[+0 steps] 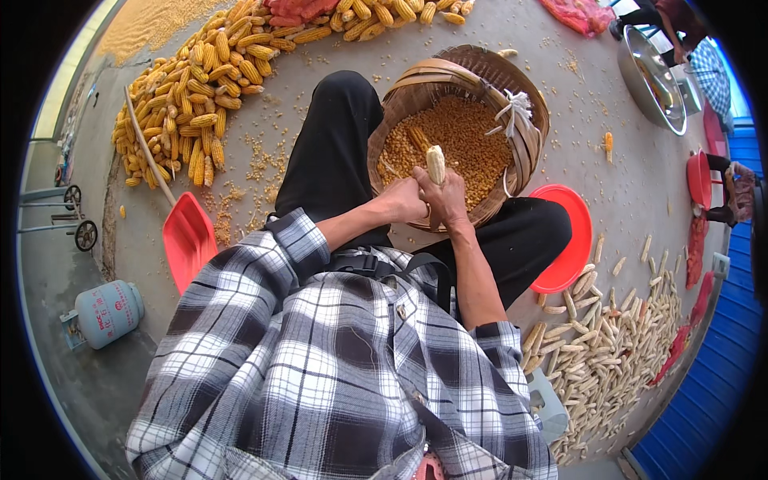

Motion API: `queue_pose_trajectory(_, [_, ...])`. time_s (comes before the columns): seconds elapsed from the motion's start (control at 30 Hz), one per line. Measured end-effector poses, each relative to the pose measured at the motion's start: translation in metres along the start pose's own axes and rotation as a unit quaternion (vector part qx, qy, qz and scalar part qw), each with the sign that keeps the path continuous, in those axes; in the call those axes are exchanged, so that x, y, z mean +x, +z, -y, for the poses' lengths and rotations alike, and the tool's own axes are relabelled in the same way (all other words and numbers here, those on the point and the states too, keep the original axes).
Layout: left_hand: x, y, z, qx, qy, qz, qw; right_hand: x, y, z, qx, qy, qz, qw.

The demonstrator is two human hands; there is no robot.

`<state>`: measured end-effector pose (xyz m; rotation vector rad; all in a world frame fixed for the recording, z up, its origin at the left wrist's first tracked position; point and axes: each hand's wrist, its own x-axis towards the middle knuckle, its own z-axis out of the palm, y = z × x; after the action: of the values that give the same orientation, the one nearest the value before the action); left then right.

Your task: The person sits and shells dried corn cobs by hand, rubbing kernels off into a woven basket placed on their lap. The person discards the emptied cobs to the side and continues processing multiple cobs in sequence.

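Note:
My right hand [447, 195] is wrapped around a pale, largely stripped corn cob [435, 165], its tip pointing away from me. Against it, on the left, my left hand [405, 199] is curled with the thumb side close to the cob; whether its fingers hold anything is hidden. Both hands are over the near rim of a woven bamboo basket [531, 153] between my knees. Loose corn kernels [474, 135] fill its bottom, and a yellow ear of corn [418, 138] lies on them, just beyond the cob.
Yellow ears [186, 108] are heaped at the upper left, near a red shovel [189, 237]. A red plastic lid or basin [567, 264] lies by my right knee. Stripped cobs [606, 348] cover the floor at lower right. A gas cylinder [108, 315] lies left. Two people are at the far right.

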<state>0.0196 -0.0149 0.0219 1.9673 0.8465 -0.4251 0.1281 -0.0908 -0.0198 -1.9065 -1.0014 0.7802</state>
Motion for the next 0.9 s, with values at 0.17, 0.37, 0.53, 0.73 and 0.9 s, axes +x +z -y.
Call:
queue_pose_trajectory(0.17, [-0.002, 0.015, -0.002, 0.094, 0.077, -0.108, 0.987, 0.007, 0.010, -0.014, -0.010, -0.013, -0.136, 0.991])
queue_pose_trajectory(0.37, [-0.001, 0.020, 0.001, 0.216, 0.155, -0.105, 0.958, 0.011, 0.008, -0.010, 0.151, 0.150, -0.150, 0.965])
queue_pose_trajectory(0.53, [0.001, 0.014, 0.007, 0.167, 0.153, -0.130, 0.965, 0.022, -0.019, -0.028, 0.369, 0.186, -0.139, 0.900])
queue_pose_trajectory(0.73, [0.010, -0.006, 0.012, -0.123, 0.030, -0.014, 0.992, 0.012, -0.035, -0.002, 0.402, 0.142, -0.060, 0.903])
queue_pose_trajectory(0.9, [0.014, -0.006, 0.019, -0.360, -0.074, 0.155, 0.917, -0.002, -0.013, -0.004, 0.167, -0.037, -0.070, 0.983])
